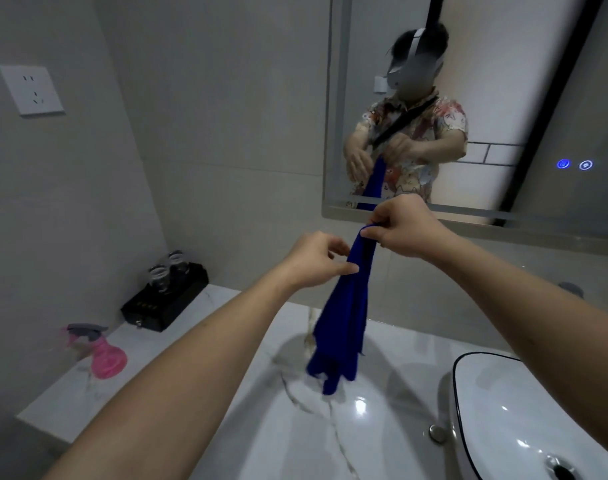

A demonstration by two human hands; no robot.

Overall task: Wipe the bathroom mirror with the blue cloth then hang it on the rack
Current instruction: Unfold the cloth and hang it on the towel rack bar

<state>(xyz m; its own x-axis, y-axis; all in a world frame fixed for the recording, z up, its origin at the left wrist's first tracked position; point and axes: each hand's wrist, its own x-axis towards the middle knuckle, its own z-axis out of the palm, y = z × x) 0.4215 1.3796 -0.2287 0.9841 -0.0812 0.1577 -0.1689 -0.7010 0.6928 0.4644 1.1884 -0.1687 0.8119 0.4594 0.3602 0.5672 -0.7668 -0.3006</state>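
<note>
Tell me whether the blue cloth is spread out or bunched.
Bunched: the blue cloth hangs in a narrow gathered strip, pinched by the right hand and left hand.

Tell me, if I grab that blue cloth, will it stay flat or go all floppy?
Probably floppy: the blue cloth hangs in a limp bunched strip from the right hand, its bottom crumpled just above the counter. It likely feels light, since fingertips alone pinch it up. The left hand pinches its edge, so it seems easy to fold.

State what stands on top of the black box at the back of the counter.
Two clear glasses stand on the black box, one behind the other. The box's drawer is closed, so nothing inside it can be seen, and the glasses are too blurred to tell their contents.
</note>
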